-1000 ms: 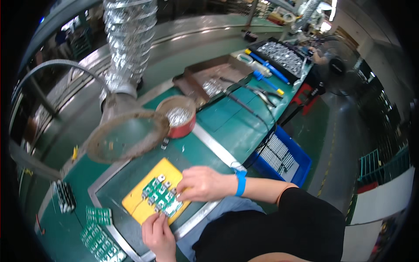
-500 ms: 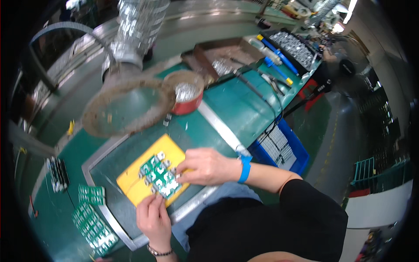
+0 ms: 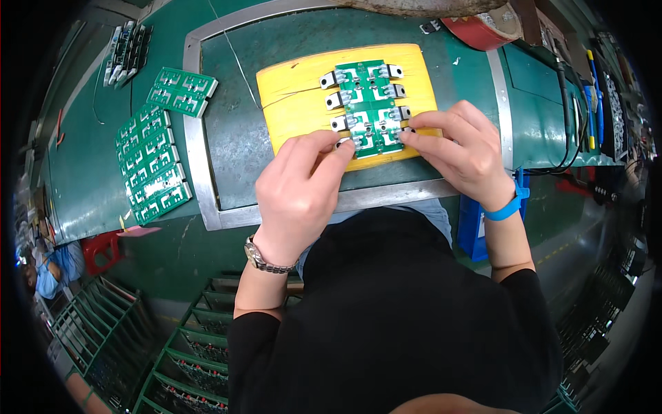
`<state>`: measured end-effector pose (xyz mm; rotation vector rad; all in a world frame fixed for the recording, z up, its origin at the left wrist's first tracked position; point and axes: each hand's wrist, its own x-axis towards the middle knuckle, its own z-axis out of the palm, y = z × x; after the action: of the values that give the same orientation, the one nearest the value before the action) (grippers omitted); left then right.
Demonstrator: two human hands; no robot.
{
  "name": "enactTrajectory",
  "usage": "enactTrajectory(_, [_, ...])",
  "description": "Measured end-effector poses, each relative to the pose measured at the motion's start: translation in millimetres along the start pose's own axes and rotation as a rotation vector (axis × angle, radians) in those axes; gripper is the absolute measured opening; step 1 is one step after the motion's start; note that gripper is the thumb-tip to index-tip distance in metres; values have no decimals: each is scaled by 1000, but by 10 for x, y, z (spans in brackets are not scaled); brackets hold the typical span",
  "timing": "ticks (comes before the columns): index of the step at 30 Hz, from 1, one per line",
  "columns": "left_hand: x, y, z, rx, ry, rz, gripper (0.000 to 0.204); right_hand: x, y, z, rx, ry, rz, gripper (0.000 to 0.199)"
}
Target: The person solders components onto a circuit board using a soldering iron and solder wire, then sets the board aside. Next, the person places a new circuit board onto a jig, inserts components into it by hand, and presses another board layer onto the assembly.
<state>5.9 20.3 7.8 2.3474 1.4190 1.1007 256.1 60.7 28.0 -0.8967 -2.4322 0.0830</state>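
Two bare hands are in view: the left hand point(image 3: 300, 190) and the right hand point(image 3: 463, 153). Their fingertips meet on one green circuit board point(image 3: 369, 107), the only board on the one yellow pad point(image 3: 303, 96) just beyond the fingers. That board carries metal-tabbed components point(image 3: 329, 81) along both long edges; four show on the side by the left fingers and about four by the right, the nearest partly covered. Well to the left of the left fingers lie two loose green panels: one small point(image 3: 183, 91), one long point(image 3: 152, 165). One wristwatch point(image 3: 258, 257) and one blue wristband point(image 3: 509, 205) are worn.
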Motion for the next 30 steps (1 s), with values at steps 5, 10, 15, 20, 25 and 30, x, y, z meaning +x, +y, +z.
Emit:
enactTrajectory(5, [-13,-4,-13,33,-10,28,18,-28,-28,45,38,16,31,27])
enactTrajectory(10, [-26,8,-3,38,1,17,19,-67,-48,66,35,40,48,27])
enactTrajectory(15, [-27,9,-4,-31,39,-12,25,-68,-31,19,64,57,76,30])
enactTrajectory(20, [-120,47,-11,-55,81,-53,49,-75,25,-23,93,105,130,31])
enactTrajectory(25, [-140,133,15,-41,43,-89,63,21,74,-56,92,115,191,31])
enactTrajectory(30, [71,94,-14,57,-11,-16,90,95,235,-53,97,54,371,40])
